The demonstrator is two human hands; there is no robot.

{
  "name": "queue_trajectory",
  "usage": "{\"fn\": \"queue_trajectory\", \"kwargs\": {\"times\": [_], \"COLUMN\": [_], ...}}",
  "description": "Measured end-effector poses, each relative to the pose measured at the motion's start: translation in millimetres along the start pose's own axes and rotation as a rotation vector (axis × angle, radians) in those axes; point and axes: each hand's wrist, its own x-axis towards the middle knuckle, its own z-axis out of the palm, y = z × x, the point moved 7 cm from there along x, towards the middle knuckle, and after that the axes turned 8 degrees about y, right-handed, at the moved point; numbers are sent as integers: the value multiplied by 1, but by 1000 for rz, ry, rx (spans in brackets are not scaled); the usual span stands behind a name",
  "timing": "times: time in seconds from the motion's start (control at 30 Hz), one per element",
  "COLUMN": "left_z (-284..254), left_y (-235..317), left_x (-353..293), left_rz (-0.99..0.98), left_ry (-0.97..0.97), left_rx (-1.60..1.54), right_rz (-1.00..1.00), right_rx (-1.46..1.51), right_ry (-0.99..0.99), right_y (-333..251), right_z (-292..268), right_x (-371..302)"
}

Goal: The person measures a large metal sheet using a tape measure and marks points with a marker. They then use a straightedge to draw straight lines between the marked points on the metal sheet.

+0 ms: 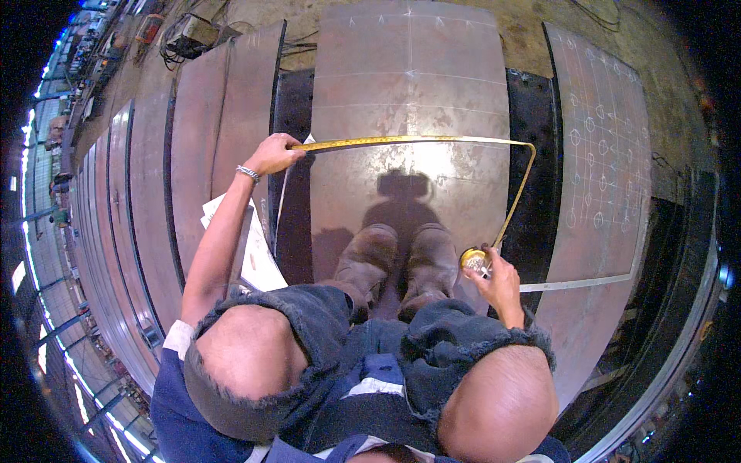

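My left hand (272, 153), with a chain bracelet at the wrist, pinches one end of a yellow tape measure blade (409, 140) at the left edge of the middle steel plate (363, 193). The blade runs across the plate, bends sharply past its right edge and comes back toward me. My right hand (499, 283) grips the round yellow tape measure case (474, 263) near my right knee. Faint chalk lines and small arrow marks cross the plate's far part. My brown boots (367, 258) rest on the near part, and my shadow falls ahead of them.
White paper sheets (258, 251) lie by my left forearm. A steel plate with chalked circles and lines (598, 139) stands to the right, with a pale metal strip (575, 285) across it. More plates (197, 131) line up on the left. Dark gaps separate the plates.
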Motion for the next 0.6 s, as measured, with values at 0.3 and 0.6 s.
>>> {"fn": "queue_trajectory", "kwargs": {"times": [0.3, 0.6], "left_z": [12, -17], "left_y": [12, 9], "left_x": [-3, -42], "left_rz": [29, 87], "left_ry": [27, 175], "left_rx": [-18, -33], "right_rz": [-225, -533], "right_rx": [-31, -99], "right_ry": [371, -25], "right_y": [-75, -127], "right_z": [-78, -13], "right_x": [130, 251]}}
